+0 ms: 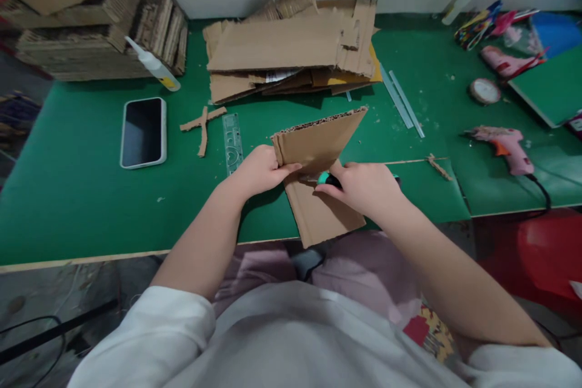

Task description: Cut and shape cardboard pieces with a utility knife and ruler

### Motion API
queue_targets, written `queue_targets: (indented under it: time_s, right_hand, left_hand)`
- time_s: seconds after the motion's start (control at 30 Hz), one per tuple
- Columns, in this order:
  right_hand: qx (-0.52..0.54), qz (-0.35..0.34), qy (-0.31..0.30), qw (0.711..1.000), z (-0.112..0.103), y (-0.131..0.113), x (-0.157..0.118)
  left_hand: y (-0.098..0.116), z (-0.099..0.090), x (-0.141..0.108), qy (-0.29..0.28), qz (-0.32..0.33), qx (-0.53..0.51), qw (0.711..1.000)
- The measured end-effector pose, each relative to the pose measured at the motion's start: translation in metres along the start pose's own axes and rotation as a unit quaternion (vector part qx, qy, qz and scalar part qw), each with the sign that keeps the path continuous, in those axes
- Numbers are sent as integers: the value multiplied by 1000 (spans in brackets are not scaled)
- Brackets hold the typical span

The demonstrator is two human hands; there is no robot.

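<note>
Pinching folded cardboard [318, 142] in left hand [261, 171], near crease; gripping green-and-black tool [322, 178] in right hand [367, 188]. Probably light, stiff, dent-prone; best held at 1 edge, clear of tool.

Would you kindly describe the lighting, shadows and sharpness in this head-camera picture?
Head view: light is soft and dim, with shadow beneath the left hand on the green tabletop; head view, centre: the held brown corrugated cardboard looks fairly clear; head view, upper right: the pale narrow-nozzled bottle looks blurred, and the corner is dark.
</note>
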State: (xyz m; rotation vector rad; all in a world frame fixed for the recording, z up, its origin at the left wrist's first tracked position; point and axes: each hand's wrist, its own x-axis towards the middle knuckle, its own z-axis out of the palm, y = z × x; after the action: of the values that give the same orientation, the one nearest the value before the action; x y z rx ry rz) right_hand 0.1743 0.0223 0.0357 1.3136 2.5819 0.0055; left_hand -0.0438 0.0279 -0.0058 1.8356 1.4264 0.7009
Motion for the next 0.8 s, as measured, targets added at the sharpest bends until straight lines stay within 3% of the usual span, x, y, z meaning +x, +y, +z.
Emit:
queue_targets:
  time_s: [0.23,0.8]
  right_hand:
    - [-4,13,9,1000,-1,-3,6]
    - [-6,61,-22,998,2,-2,-5]
  left_hand:
    - [-1,-1,0,-22,37,33,999]
    - [4,-2,0,-28,16,33,999]
